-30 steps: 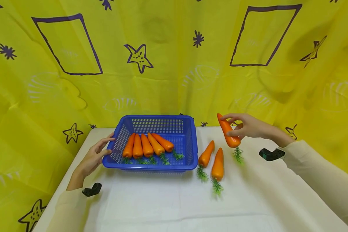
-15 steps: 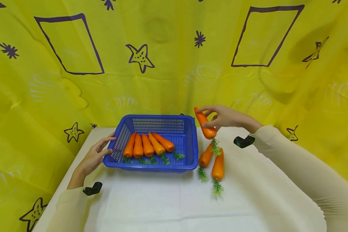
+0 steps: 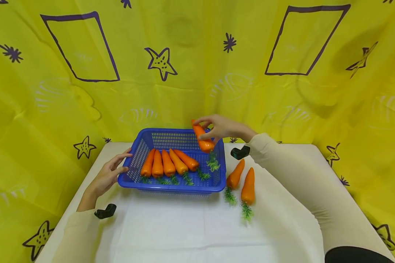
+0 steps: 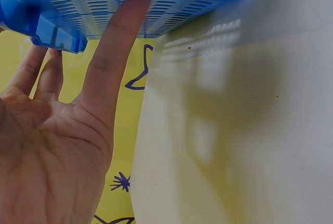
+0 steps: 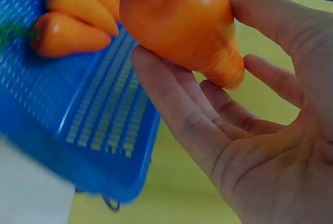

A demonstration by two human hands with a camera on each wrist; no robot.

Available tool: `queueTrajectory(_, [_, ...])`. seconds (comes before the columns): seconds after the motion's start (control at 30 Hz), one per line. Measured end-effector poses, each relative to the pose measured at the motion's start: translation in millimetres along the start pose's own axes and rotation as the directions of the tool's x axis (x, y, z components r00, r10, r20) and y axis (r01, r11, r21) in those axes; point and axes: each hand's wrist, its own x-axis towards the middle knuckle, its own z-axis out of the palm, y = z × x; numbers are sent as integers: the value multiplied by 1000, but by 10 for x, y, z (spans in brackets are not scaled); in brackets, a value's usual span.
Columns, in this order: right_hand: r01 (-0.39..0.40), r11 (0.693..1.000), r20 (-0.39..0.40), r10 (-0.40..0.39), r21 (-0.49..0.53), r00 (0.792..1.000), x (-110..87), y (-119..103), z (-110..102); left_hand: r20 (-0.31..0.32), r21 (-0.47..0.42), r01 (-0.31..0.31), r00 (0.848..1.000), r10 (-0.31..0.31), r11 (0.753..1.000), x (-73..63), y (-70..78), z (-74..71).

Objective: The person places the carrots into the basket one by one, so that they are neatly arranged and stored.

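My right hand pinches an orange carrot between thumb and fingers, over the right part of a blue plastic basket. The carrot's green leafy top hangs toward me. In the right wrist view the carrot has its thick end near the camera. Several carrots lie in a row in the basket, tips pointing away. My left hand stays at the basket's left side. Its straight fingers touch the rim, and in the left wrist view the extended thumb lies against the slotted wall.
Two more carrots, one nearer the basket and one farther right, lie on the white tablecloth just right of the basket. A yellow patterned curtain rises behind the table and at both sides.
My right hand has carried the carrot leftward, from right of the two loose carrots to above the basket. The left hand has kept its place at the basket's left rim.
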Motion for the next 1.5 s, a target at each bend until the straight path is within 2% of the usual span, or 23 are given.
queueTrajectory(0.17, [1, 997, 21, -3, 78, 1000, 311, -58, 179, -8, 23, 9, 1000, -9, 1000, 1, 27, -3])
queueTrajectory(0.4, [29, 990, 39, -35, 140, 999, 674, -134, 516, -3, -35, 11, 1000, -12, 999, 26, 26, 6])
queueTrajectory(0.73, [-24, 959, 58, 8, 282, 998, 1123, -166, 992, -13, -15, 18, 1000, -18, 1000, 20, 2, -3])
queueTrajectory(1.07, [-95, 917, 70, 73, 388, 995, 1356, -82, 1288, -32, -37, 45, 998, -46, 998, 37, 8, -1])
queueTrajectory(1.5, [-138, 897, 93, 109, 420, 990, 1506, -65, 1475, -22, -27, 40, 999, -41, 999, 39, 16, 1])
